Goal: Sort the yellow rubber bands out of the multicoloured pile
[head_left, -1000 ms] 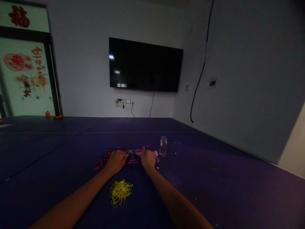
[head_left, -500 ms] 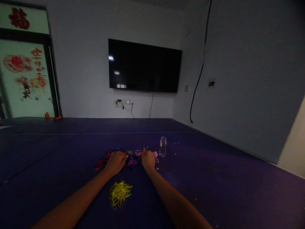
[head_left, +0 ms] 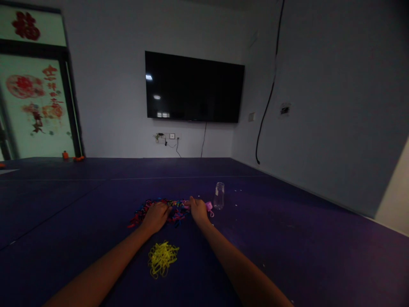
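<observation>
My left hand (head_left: 156,216) lies over the left part of a heap of small coloured bands (head_left: 177,216), mostly red, blue and pink, with its fingers low and apart from the thumb. At the heap's right end my right hand (head_left: 199,211) is closed, fingers curled down against some pink bands (head_left: 185,204); what it pinches is hidden. Just beyond that hand is a pink cap-like piece (head_left: 208,207) with a loop. Nearer to me, between my forearms, sits a loose pile of yellow rubber bands (head_left: 162,257).
A clear open-topped bottle (head_left: 219,197) stands upright right of my right hand. Small white scraps (head_left: 236,205) dot the purple surface (head_left: 287,247). Farther off are orange objects (head_left: 65,154) by the door, a wall-mounted television (head_left: 194,87) and a hanging black cable (head_left: 266,113).
The view has shifted very slightly. My right hand's fingers have shifted a little at the heap's edge; my left hand stays on the heap.
</observation>
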Tool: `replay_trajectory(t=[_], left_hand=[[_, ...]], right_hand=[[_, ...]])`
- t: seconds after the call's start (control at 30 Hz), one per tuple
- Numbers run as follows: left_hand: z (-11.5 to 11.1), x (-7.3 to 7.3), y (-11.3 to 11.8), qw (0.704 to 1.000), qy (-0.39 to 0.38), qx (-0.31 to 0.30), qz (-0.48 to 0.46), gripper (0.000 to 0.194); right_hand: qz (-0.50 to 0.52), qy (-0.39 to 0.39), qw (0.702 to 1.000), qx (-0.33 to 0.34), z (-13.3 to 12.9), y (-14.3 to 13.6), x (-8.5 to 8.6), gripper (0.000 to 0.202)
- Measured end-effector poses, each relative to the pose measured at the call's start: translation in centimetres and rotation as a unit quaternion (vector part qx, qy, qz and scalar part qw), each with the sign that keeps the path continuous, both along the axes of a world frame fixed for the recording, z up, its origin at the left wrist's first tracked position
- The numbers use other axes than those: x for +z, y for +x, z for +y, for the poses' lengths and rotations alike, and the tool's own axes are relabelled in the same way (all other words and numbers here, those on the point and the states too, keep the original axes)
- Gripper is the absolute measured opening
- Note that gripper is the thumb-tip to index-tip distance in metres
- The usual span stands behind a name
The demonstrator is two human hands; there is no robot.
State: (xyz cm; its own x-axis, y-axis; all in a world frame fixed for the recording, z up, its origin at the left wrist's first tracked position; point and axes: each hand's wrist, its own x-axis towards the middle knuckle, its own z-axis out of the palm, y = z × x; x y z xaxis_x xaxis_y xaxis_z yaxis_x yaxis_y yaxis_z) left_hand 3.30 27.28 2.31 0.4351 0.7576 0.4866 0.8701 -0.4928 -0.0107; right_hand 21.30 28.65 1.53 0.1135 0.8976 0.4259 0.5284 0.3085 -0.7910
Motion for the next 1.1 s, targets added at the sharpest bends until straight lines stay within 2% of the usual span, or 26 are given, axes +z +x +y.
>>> replay_trajectory(t=[0.17, 0.3, 0.47, 0.6, 0.87, 1.1], left_hand=[[0.0, 0.0, -0.1, 1.000, 0.002, -0.013, -0.001, 0.039], [0.1, 0.0, 0.0, 1.000, 0.002, -0.018, -0.010, 0.038], [0.3, -0.2, 0.0, 1.000, -0.004, -0.030, -0.009, 0.038], [0.5, -0.4, 0.0, 0.999, -0.001, -0.045, -0.014, 0.038], [0.5, -0.5, -0.1, 0.999, 0.003, -0.051, -0.015, 0.039], [0.2, -0.2, 0.1, 0.999, -0.012, -0.048, -0.021, 0.038]], right_hand=[[-0.022, -0.001, 1.000, 0.010, 0.0, 0.2, -0.4, 0.054], [-0.106, 0.002, 0.994, -0.003, -0.3, 0.3, -0.5, 0.054], [-0.252, 0.054, 0.965, 0.054, -0.8, 0.0, -0.2, 0.047], [-0.314, 0.057, 0.946, 0.061, -1.1, -0.2, 0.0, 0.045], [-0.310, 0.021, 0.949, 0.051, -1.1, -0.2, -0.1, 0.043], [-0.200, 0.039, 0.976, 0.073, -0.2, 0.2, -0.4, 0.045]])
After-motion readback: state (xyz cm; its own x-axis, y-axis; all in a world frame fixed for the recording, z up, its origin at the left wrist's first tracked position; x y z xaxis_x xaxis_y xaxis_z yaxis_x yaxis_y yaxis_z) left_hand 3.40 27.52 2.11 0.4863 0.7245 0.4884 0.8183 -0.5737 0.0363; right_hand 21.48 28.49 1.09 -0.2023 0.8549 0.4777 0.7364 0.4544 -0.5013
